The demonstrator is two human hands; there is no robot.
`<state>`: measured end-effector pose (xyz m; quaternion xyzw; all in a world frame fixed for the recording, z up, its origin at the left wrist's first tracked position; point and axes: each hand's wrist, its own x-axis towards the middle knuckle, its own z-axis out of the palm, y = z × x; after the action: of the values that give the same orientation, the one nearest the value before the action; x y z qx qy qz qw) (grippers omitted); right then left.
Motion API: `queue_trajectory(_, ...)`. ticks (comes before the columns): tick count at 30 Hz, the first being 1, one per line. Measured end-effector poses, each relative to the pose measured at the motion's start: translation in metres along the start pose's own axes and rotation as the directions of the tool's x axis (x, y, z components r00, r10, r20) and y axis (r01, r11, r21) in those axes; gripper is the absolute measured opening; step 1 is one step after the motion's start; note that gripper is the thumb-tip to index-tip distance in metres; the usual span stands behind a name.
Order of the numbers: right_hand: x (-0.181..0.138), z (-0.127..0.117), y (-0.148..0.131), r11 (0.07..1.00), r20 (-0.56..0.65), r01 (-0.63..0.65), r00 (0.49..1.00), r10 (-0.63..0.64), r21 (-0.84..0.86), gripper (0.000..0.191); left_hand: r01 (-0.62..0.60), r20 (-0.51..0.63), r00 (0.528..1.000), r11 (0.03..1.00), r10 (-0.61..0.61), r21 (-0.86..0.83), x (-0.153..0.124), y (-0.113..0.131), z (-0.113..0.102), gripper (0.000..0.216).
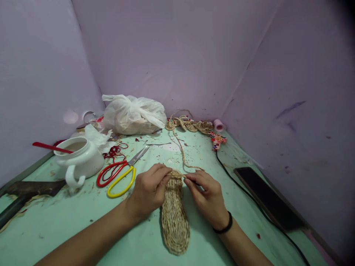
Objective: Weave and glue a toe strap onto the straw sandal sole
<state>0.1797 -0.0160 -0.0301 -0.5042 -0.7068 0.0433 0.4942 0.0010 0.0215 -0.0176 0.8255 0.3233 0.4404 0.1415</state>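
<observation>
In the head view, the left hand (pixel 149 186) is pinching the far end of a woven straw piece (pixel 175 221) extending between both hands, partly covering it; the right hand (pixel 206 194) is pinching a straw strand (pixel 182 176). Scissors (pixel 128 163) and a white pot (pixel 84 159) are crowding the left side, a black cable (pixel 249 197) the right.

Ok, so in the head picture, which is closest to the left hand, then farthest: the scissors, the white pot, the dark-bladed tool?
1. Scissors: just left of the left hand.
2. White pot: farther left.
3. Dark-bladed tool: at the far left.
</observation>
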Motion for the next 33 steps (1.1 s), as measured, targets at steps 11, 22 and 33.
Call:
queue_trajectory(11,-0.001,0.0,0.004,0.992,0.04,-0.127,0.991,0.127,0.002,0.009,0.508,-0.094,0.855,0.86,-0.51,-0.044,0.007,-0.015,-0.022,0.011)
queue_trajectory(22,0.001,-0.001,0.002,0.997,0.052,-0.066,0.996,0.068,-0.033,0.013,0.457,0.113,0.883,0.889,-0.456,0.011,-0.002,-0.008,-0.012,0.01)
queue_trajectory(33,0.001,0.0,-0.006,0.991,0.096,-0.086,0.992,0.077,0.101,0.014,0.42,0.224,0.848,0.866,-0.481,0.271,-0.002,0.0,-0.009,0.018)
